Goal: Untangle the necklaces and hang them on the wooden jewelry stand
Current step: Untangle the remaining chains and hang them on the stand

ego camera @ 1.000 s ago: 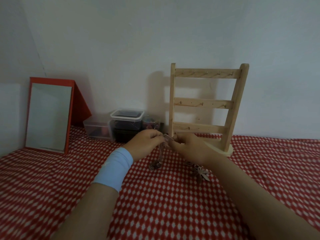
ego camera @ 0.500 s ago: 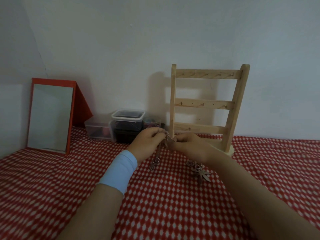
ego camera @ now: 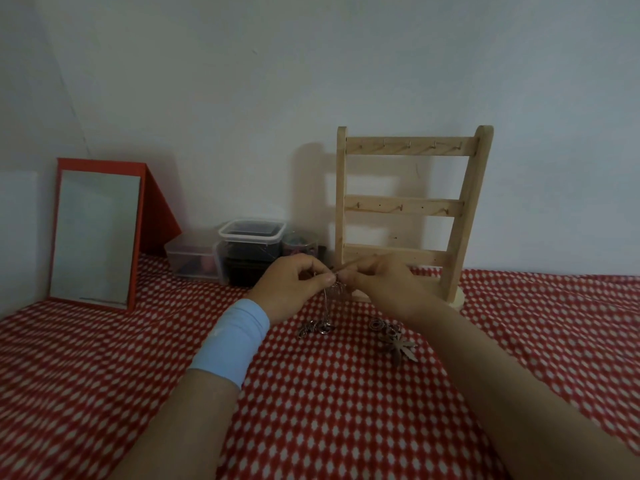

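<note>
- A red-framed mirror (ego camera: 93,233) stands tilted back on a red cloth with white dots (ego camera: 346,410).
- Right of the mirror is a low clear box (ego camera: 192,258).
- Further right of the mirror are a taller lidded container (ego camera: 251,251) and a small round jar (ego camera: 299,244).
- Behind the mirror is a pale wall (ego camera: 311,64).

the necklaces (ego camera: 322,328) blur into one tangle, and the wooden stand's base (ego camera: 456,301) is half hidden.

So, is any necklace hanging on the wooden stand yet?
No, the wooden stand is bare, with nothing hung on it.
</note>
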The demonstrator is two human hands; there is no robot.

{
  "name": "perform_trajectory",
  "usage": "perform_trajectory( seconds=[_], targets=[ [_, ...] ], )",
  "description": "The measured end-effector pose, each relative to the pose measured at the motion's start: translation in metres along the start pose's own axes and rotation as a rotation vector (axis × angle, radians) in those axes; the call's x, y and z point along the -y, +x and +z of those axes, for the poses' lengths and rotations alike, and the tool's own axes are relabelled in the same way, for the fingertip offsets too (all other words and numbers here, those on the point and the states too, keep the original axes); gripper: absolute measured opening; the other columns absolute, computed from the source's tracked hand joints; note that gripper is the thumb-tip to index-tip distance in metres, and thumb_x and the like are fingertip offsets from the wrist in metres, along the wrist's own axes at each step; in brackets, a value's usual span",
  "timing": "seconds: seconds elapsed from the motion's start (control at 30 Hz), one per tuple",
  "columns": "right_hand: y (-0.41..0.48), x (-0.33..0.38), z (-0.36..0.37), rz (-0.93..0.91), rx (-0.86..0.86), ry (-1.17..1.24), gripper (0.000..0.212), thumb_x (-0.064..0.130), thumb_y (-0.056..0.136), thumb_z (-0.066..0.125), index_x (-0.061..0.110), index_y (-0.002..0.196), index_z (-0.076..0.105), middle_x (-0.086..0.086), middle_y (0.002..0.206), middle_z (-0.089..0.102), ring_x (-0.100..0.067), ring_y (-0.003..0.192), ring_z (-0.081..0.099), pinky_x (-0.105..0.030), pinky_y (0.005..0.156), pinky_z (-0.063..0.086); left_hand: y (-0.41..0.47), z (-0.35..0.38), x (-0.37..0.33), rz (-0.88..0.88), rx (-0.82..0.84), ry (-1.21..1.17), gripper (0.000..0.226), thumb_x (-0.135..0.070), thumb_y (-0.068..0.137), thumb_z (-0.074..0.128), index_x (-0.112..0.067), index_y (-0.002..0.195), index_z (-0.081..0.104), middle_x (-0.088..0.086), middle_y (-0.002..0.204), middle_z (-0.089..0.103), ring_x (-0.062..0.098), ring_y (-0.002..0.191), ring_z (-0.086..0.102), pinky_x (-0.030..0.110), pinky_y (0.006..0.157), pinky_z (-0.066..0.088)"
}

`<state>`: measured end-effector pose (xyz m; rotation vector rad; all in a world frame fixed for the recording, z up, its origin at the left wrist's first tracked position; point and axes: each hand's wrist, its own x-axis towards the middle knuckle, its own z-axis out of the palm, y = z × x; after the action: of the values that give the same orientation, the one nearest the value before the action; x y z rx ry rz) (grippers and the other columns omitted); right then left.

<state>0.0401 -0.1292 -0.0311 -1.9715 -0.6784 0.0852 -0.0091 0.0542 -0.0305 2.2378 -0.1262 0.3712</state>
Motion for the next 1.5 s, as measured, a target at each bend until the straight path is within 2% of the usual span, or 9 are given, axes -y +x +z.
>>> perform_trajectory(
  seconds=[0.17, 0.37, 0.53, 0.67, 0.87, 1.03, 1.13, 1.33, 1.5],
  targets=[
    [0.001, 0.0, 0.016, 0.032, -0.14, 0.134, 0.013, 0.022, 0.094, 0.072, 0.017, 0.09, 0.083, 0.0, 0.082, 0.079, -0.018, 0.076, 0.074, -0.041, 0.077, 0.064, 0.001, -0.001, 0.002, -0.008, 0.052, 0.131, 0.018, -0.026, 0.095, 0.056, -0.023, 0.085, 0.071, -0.007, 0.088, 0.069, 0.008, 0.085, 0.063, 0.033, 0.085, 0.052],
    [-0.004, 0.002, 0.009, 0.05, -0.063, 0.117, 0.015, 0.017, 0.096, 0.069, 0.008, 0.093, 0.081, 0.012, 0.049, 0.063, 0.002, 0.04, 0.053, -0.013, 0.046, 0.043, -0.002, 0.002, 0.003, 0.089, -0.137, 0.255, 0.016, -0.031, 0.093, 0.055, -0.029, 0.083, 0.067, -0.011, 0.085, 0.066, 0.007, 0.08, 0.061, 0.034, 0.077, 0.053],
    [-0.002, 0.004, 0.007, 0.005, -0.112, 0.015, 0.016, 0.025, 0.097, 0.068, 0.021, 0.089, 0.082, 0.013, 0.079, 0.076, 0.003, 0.074, 0.068, -0.016, 0.074, 0.053, -0.001, 0.005, 0.006, -0.007, -0.009, 0.129, 0.021, -0.029, 0.097, 0.053, -0.027, 0.078, 0.062, -0.007, 0.08, 0.065, 0.01, 0.077, 0.061, 0.033, 0.077, 0.052],
    [-0.003, 0.008, 0.004, -0.067, -0.075, -0.023, 0.022, 0.021, 0.098, 0.066, 0.025, 0.08, 0.076, 0.023, 0.068, 0.07, 0.01, 0.067, 0.062, -0.005, 0.062, 0.045, -0.001, 0.004, 0.005, -0.007, -0.08, -0.059, 0.016, -0.032, 0.089, 0.068, -0.02, 0.08, 0.065, -0.007, 0.079, 0.068, 0.006, 0.077, 0.063, 0.025, 0.076, 0.051],
    [-0.002, 0.005, 0.003, -0.087, -0.072, 0.051, 0.012, 0.021, 0.094, 0.071, 0.025, 0.087, 0.08, 0.011, 0.085, 0.078, 0.0, 0.082, 0.071, -0.009, 0.072, 0.052, 0.0, 0.007, 0.0, -0.029, 0.013, -0.289, 0.014, -0.022, 0.09, 0.069, -0.022, 0.103, 0.068, -0.006, 0.102, 0.074, 0.003, 0.095, 0.069, 0.018, 0.085, 0.053],
    [-0.002, 0.008, 0.004, -0.137, -0.16, 0.082, 0.019, 0.013, 0.097, 0.067, 0.009, 0.082, 0.079, 0.008, 0.075, 0.075, 0.003, 0.07, 0.066, -0.009, 0.071, 0.048, -0.003, 0.007, -0.006, -0.065, 0.079, -0.413, 0.018, -0.009, 0.093, 0.063, -0.027, 0.098, 0.066, -0.008, 0.086, 0.075, 0.0, 0.082, 0.071, 0.01, 0.07, 0.051],
    [-0.003, 0.009, 0.011, -0.106, -0.177, 0.024, 0.022, 0.016, 0.098, 0.065, 0.014, 0.079, 0.076, 0.016, 0.064, 0.067, 0.005, 0.063, 0.059, -0.01, 0.064, 0.045, -0.002, 0.003, -0.005, -0.105, 0.112, -0.341, 0.016, -0.012, 0.093, 0.063, -0.026, 0.097, 0.069, -0.009, 0.086, 0.075, -0.001, 0.082, 0.07, 0.009, 0.073, 0.05],
    [-0.002, 0.007, -0.001, 0.037, -0.178, -0.12, 0.025, 0.016, 0.097, 0.054, -0.004, 0.088, 0.065, -0.002, 0.067, 0.055, -0.004, 0.054, 0.048, -0.016, 0.05, 0.041, -0.004, 0.0, 0.008, -0.171, 0.159, -0.192, 0.01, -0.026, 0.095, 0.062, -0.023, 0.089, 0.07, -0.007, 0.084, 0.072, 0.003, 0.078, 0.065, 0.02, 0.079, 0.048],
    [-0.005, 0.006, -0.003, 0.085, -0.006, 0.027, 0.03, 0.021, 0.104, 0.053, -0.004, 0.095, 0.067, -0.007, 0.067, 0.058, -0.007, 0.05, 0.05, -0.017, 0.049, 0.042, -0.003, 0.01, 0.006, -0.148, 0.192, -0.198, 0.018, -0.019, 0.094, 0.062, -0.023, 0.112, 0.063, -0.007, 0.108, 0.069, 0.008, 0.104, 0.064, 0.026, 0.097, 0.048]
  ],
)
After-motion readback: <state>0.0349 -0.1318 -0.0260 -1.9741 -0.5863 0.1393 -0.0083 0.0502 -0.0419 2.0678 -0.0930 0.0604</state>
